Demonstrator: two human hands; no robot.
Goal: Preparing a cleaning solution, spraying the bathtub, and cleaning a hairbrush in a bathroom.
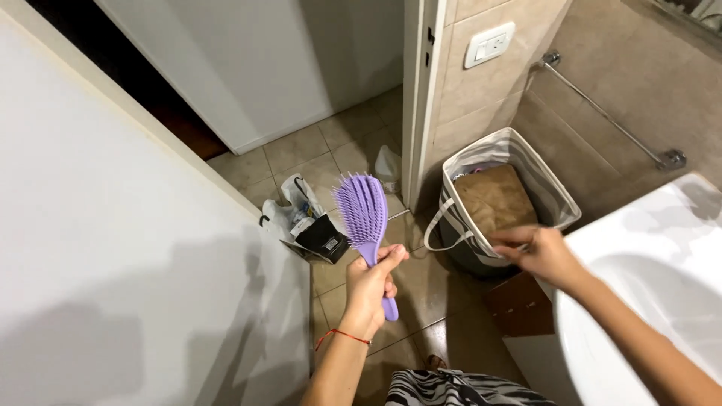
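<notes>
The left hand (370, 289) is clenched round the handle of a purple brush (364, 218), bristles up, held over the tiled floor (301, 150) near the white wall's (113, 225) edge. The right hand (543, 254), blurred, reaches to the rim of the hamper (556, 199); I cannot tell its grip. The hamper stands between door frame (417, 113) and sink (654, 248), and a bag (301, 218) lies on open floor left of it.

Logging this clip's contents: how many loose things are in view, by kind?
Hairbrush, purple, in the left hand: 1
Laundry basket, near the right hand: 1
Bags on the floor: 2
White bottle: 1
Total: 5
</notes>
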